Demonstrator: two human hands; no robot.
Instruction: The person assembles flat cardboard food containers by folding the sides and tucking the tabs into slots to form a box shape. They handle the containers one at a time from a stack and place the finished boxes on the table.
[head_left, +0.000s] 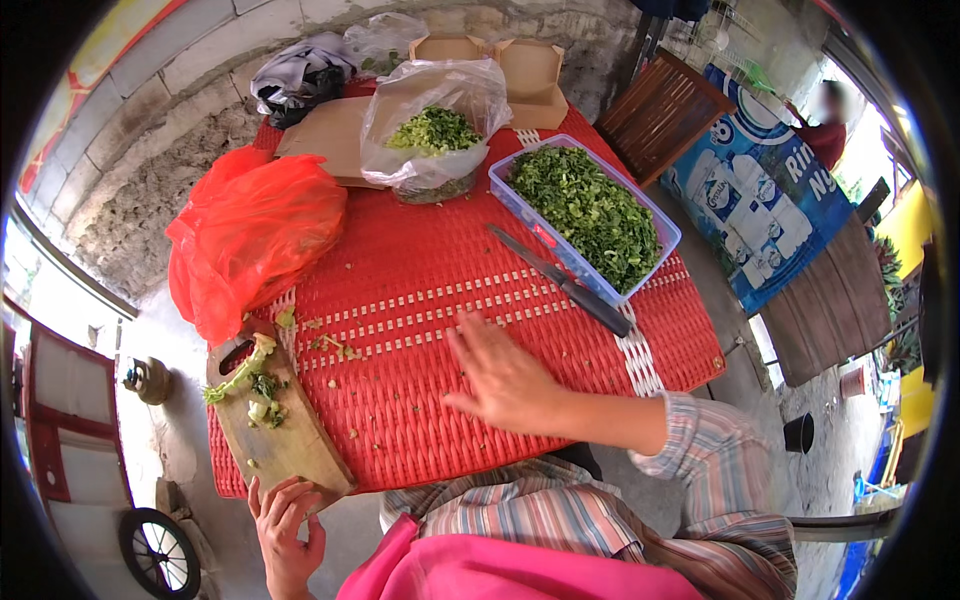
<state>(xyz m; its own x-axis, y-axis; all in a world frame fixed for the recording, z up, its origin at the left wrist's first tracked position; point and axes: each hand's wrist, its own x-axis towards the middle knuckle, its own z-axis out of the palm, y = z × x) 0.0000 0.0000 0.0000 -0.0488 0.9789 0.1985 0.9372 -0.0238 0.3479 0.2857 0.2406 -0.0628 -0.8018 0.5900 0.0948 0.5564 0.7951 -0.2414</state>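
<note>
Right hand (500, 378) lies flat, fingers spread, on the red woven table (420, 270), grasping nothing. Left hand (288, 520) grips the near end of the wooden cutting board (272, 410), which overhangs the table edge; its long axis runs away from that hand, bearing green scraps (255, 385). Beyond the right hand: a knife (560, 280), blade pointing away-left, and a tub of chopped greens (590, 215). A red bag (250, 235) sits beyond the board.
</note>
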